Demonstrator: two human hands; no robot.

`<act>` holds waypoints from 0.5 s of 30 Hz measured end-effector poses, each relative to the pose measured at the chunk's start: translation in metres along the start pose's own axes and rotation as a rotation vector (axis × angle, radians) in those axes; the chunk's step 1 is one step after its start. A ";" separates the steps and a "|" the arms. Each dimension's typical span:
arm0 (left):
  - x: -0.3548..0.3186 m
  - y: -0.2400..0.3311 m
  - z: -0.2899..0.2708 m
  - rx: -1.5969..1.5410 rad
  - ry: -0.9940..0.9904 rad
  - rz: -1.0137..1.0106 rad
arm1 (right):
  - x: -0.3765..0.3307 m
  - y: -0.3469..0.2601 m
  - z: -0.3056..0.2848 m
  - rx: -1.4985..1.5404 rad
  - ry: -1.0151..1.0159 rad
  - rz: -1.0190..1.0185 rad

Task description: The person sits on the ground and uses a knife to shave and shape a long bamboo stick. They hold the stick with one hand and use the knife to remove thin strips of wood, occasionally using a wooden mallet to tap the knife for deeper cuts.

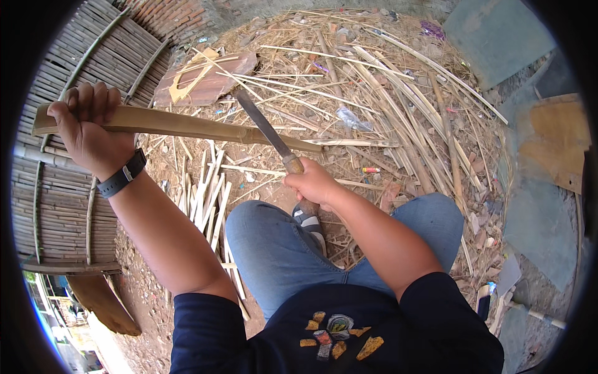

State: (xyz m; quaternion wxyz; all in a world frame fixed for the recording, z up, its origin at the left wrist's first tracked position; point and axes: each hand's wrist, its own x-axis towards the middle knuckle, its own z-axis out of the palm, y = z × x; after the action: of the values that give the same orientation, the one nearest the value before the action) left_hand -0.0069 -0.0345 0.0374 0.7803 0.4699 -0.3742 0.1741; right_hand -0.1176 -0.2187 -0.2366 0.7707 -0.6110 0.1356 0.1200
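Observation:
My left hand (pixel 93 124), raised at the far left, is closed round one end of a split bamboo strip (pixel 193 124). The strip runs rightward across the view and its other end reaches down over the littered ground. In the middle, my right hand (pixel 309 182) grips the wooden handle of a long knife (pixel 265 126). Its dark, straight blade points up and to the left, crossing over the bamboo in this view. Whether the blade touches the bamboo I cannot tell.
Cut bamboo slats (pixel 208 193) lie left of my knees, and long thin strips (pixel 411 100) are heaped ahead. A brown board (pixel 205 78) rests on the ground at the back left. A bamboo wall (pixel 62 206) stands left; grey sheets (pixel 498 40) lie right.

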 end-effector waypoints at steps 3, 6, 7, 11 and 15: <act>-0.003 -0.005 0.005 -0.016 -0.005 0.006 | -0.001 0.003 -0.002 0.064 0.000 0.010; -0.003 0.005 -0.004 -0.007 0.000 0.020 | 0.000 0.002 0.003 0.075 -0.050 0.012; -0.003 0.005 -0.006 -0.013 -0.003 0.018 | 0.005 0.008 0.000 0.096 -0.076 0.014; -0.004 0.001 -0.006 -0.067 -0.054 -0.012 | 0.019 0.022 -0.007 0.177 -0.109 0.061; -0.005 0.003 -0.014 -0.027 -0.039 0.001 | -0.002 -0.005 0.012 0.137 -0.175 -0.010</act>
State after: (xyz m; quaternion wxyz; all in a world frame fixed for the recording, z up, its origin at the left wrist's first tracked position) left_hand -0.0062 -0.0202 0.0320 0.7790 0.4626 -0.3917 0.1603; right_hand -0.1169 -0.2085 -0.2288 0.8201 -0.5447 0.0728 0.1597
